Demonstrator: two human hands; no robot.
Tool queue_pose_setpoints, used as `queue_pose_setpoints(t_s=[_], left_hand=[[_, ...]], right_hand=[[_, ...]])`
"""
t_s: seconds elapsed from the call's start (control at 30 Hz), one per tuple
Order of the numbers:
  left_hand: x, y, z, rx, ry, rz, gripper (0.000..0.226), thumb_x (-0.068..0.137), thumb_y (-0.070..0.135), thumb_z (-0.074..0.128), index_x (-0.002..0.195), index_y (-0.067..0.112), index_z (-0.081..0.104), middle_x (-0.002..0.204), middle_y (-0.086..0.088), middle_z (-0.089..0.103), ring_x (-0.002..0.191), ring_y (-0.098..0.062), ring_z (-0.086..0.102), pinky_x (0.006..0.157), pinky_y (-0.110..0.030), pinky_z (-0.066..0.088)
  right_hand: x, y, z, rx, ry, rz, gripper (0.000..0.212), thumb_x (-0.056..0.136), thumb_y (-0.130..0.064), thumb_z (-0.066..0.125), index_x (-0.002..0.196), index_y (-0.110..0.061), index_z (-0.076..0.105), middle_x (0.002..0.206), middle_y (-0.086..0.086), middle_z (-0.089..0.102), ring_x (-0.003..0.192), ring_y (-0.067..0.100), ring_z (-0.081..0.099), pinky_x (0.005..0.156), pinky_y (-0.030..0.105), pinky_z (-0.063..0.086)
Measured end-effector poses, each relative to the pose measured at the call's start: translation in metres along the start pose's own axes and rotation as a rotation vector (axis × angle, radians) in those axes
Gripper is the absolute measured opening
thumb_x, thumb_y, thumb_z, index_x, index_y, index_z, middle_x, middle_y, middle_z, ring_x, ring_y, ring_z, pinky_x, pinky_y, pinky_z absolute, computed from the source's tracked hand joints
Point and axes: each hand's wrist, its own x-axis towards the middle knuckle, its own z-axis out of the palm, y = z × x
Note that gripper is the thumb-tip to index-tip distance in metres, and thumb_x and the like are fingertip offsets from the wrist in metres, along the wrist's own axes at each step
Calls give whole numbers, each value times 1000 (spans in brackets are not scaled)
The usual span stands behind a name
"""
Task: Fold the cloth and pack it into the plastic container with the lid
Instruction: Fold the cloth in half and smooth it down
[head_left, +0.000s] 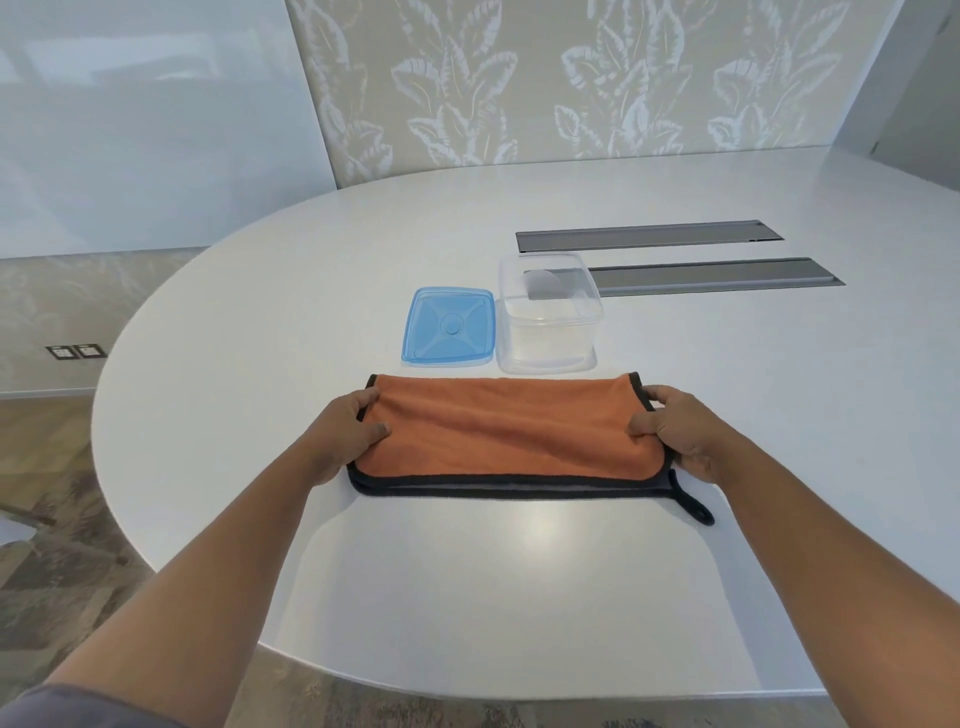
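Observation:
An orange cloth (504, 431) with a dark border lies folded in half on the white table (519, 571), its doubled edges toward me and a dark loop sticking out at its near right corner. My left hand (348, 431) pinches the cloth's left end. My right hand (685, 431) pinches the right end. Just behind the cloth stands the clear plastic container (548, 312), open and empty. Its blue lid (449, 327) lies flat on the table to the container's left.
Two long grey cable hatches (649, 236) (717, 275) are set into the tabletop behind and right of the container. The rounded table edge curves close on the left and front, with patterned floor below. A leaf-patterned wall stands behind.

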Motion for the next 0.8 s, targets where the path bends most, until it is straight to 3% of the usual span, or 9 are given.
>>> queue_pose_setpoints(t_s=[0.27, 0.47, 0.6, 0.8], left_hand=[[-20, -7, 4, 22, 115, 5, 73, 96, 11, 68, 159, 16, 33, 153, -4, 48, 130, -23, 52, 114, -39, 42], [-22, -1, 2, -3, 83, 10, 85, 89, 13, 78, 159, 14, 31, 147, 3, 49, 124, -20, 54, 110, -35, 45], [-22, 1, -6, 13, 93, 29, 94, 82, 20, 86, 159, 17, 33, 152, -1, 50, 128, -24, 57, 110, -44, 48], [-33, -5, 5, 169, 130, 56, 89, 86, 25, 82, 160, 17, 33, 153, -4, 50, 134, -24, 53, 113, -36, 41]], right_hand=[[10, -10, 15, -7, 140, -73, 45, 91, -1, 67, 133, -17, 59, 109, 8, 70, 89, 28, 70, 73, 39, 58], [6, -16, 9, -34, 111, -41, 10, 102, -11, 57, 110, -13, 65, 100, 7, 69, 80, 23, 64, 60, 34, 51], [6, -16, 1, -10, 118, -48, 12, 106, -15, 52, 100, -19, 62, 83, 5, 59, 65, 17, 50, 55, 29, 41], [4, 4, 7, -138, 167, -48, 10, 104, -17, 52, 109, -16, 61, 93, 6, 62, 74, 18, 56, 60, 30, 47]])
